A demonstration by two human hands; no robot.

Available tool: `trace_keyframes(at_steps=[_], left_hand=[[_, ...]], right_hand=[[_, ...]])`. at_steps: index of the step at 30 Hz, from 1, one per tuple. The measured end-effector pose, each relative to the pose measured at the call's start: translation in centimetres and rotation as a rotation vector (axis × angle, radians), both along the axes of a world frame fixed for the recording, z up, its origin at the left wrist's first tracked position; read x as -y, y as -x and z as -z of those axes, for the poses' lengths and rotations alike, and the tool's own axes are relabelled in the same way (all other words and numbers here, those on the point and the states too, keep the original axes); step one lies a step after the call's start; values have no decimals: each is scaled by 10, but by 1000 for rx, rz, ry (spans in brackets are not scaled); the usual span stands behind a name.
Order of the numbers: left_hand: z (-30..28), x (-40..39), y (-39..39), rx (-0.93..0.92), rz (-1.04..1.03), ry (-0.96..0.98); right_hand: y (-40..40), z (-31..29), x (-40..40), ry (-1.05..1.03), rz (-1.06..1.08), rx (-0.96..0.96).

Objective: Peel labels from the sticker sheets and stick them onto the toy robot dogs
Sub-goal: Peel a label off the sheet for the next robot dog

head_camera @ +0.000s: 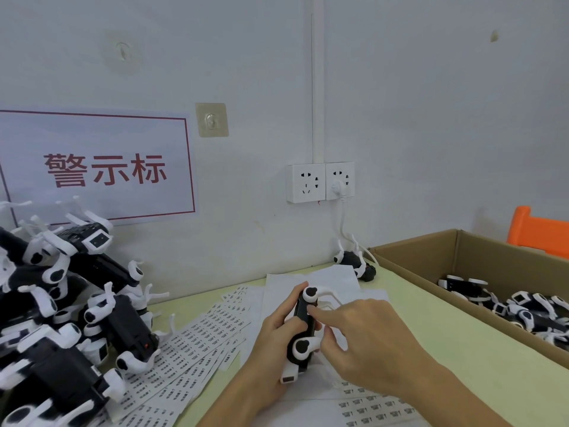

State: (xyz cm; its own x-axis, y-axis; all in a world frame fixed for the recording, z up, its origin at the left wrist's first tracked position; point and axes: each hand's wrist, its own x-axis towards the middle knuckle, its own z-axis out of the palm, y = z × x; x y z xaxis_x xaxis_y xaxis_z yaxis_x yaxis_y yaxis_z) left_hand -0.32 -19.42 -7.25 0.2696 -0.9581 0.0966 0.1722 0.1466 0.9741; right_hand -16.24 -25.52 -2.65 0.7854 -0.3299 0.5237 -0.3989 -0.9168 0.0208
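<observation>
My left hand (274, 343) grips a black-and-white toy robot dog (303, 331) above the table, turned on its side with its white legs pointing right. My right hand (366, 340) reaches in from the right, its forefinger tip pressing on the dog's black body near the upper leg; the other fingers curl beneath. Any label under the fingertip is hidden. White sticker sheets (197, 349) with rows of small printed labels lie fanned out on the table to the left, and another sheet (372, 408) lies under my right forearm.
A heap of toy dogs (61, 303) fills the left side. A cardboard box (462, 251) at right holds several more dogs. One dog (357, 263) lies by the wall under the wall sockets (320, 181). White paper (311, 278) lies beneath my hands.
</observation>
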Motion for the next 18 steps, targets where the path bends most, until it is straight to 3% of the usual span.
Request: trace_keyframes(at_steps=[8,13,18], left_hand=[[-4,-2,2,-129,9,-2],[-4,-3,3,-131,6,2],[-5,-5,1,-142,17,-6]], right_hand=[[-2,3,-2,-49,-46,-19],[1,1,-3,-108,-49,93],[-1,6,-1,-142,-26,32]])
